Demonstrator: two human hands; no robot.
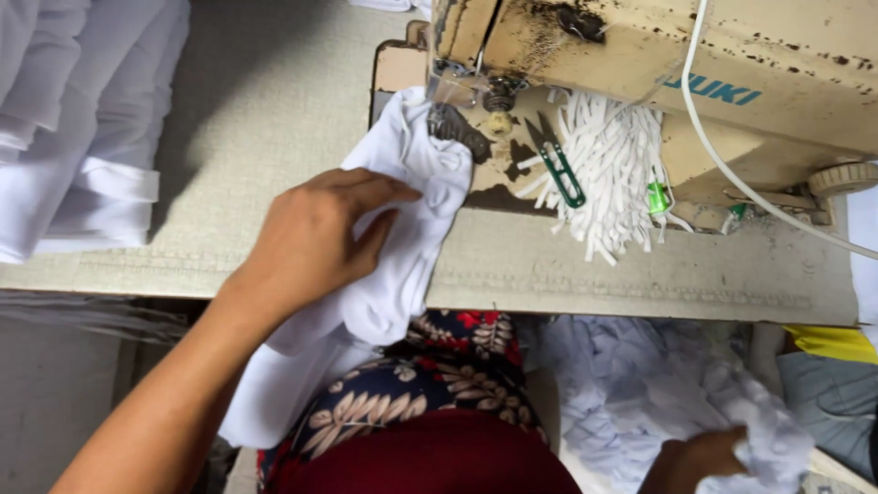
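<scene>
soft white cloth at the sewing machine

the left hand point(315, 233) lies flat on a white cloth point(402, 247), fingers spread, pressing it down on the table point(274, 119). the top of the cloth sits right under the needle part of the sewing machine point(640, 55). the rest of it hangs off the table edge and falls onto the flowery lap point(402, 393).

the right hand point(704, 457) is low down, past the table edge. it is closed in a grab on a bunch of white cloth from the pile point(640, 384) there.

the cloth looks soft, thin and light. it folds and bunches up easily, so it may slip or wrinkle. a flat palm on top seems the best way to keep it smooth, and a pinch at the edge seems best for lifting it.

little green snips point(560, 169) lie on the machine bed, next to a bunch of white strips point(613, 174). a stack of folded white cloth point(73, 119) sits at the far left of the table, well apart from the hand.
</scene>
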